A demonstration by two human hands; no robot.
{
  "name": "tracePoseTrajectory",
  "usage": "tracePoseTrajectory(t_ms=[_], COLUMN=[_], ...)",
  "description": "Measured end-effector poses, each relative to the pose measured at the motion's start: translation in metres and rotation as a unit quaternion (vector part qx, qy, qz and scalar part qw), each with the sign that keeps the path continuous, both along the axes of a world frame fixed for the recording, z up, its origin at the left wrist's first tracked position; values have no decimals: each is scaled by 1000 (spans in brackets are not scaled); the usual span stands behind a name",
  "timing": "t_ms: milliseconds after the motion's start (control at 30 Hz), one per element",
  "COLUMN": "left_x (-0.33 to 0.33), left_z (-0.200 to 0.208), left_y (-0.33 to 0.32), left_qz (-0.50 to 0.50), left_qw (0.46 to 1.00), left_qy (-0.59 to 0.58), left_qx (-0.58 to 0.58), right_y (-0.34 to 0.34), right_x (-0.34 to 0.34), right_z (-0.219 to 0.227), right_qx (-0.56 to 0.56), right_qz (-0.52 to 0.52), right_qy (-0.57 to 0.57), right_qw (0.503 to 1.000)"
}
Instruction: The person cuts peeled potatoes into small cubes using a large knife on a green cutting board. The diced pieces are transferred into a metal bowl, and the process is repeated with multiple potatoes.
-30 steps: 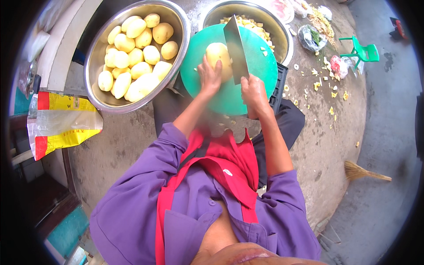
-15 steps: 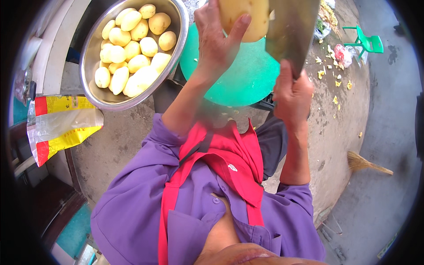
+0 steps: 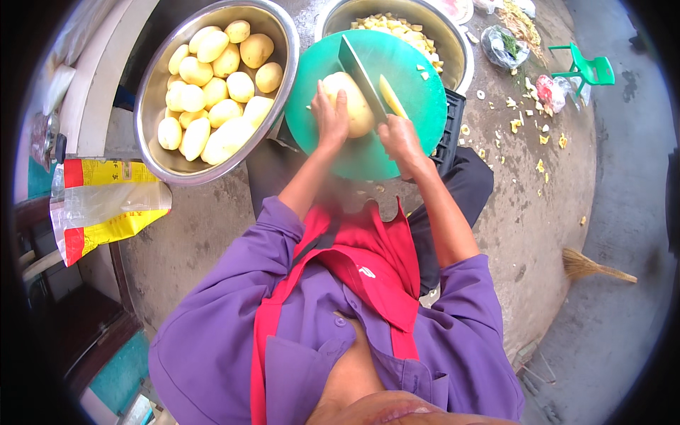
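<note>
Now that potato slice (image 3: 393,98) is lying loose: cutting seemingly being done
Left hand (image 3: 332,122): potato (image 3: 360,108) being held
Right hand (image 3: 401,140): cleaver (image 3: 363,78) being gripped

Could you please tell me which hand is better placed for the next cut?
Probably the right hand: it holds the cleaver close beside the large potato, while the left hand holds that potato on the green board.

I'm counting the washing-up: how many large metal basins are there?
2: one basin left of the green board; another basin beyond it, partly hidden by it.
</note>
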State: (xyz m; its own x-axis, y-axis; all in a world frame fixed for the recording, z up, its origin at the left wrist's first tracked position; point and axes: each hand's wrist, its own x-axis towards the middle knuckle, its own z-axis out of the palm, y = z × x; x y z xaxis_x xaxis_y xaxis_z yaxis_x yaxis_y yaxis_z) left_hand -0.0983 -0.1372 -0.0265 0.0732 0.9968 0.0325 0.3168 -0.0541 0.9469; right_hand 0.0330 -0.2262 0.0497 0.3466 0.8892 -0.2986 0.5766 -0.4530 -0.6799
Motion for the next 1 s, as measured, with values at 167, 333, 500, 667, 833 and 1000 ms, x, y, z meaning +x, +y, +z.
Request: tracePoseTrajectory(t_ms=[167, 333, 500, 667, 833, 1000], left_x=[2, 4, 11, 11, -4, -18], left_z=[-4, -12, -6, 13, 168, 181], left_y=[-5, -3, -4, 8, 24, 23], left_qz=[2, 13, 23, 24, -12, 16], left_qw=[1000, 999, 999, 993, 953, 926], left_qy=[-9, -20, -26, -95, -170, -91], left_qx=[-1, 26, 26, 62, 250, 365], right_y=[-27, -43, -39, -46, -58, -56], right_x=[-14, -31, -29, -42, -49, -62], right_z=[50, 86, 54, 72, 159, 158], right_qx=[112, 136, 47, 97, 226, 223], right_qz=[-24, -14, 24, 6, -21, -47], right_qy=[6, -19, -92, -40, -1, -32], right_qw=[993, 990, 994, 994, 974, 973])
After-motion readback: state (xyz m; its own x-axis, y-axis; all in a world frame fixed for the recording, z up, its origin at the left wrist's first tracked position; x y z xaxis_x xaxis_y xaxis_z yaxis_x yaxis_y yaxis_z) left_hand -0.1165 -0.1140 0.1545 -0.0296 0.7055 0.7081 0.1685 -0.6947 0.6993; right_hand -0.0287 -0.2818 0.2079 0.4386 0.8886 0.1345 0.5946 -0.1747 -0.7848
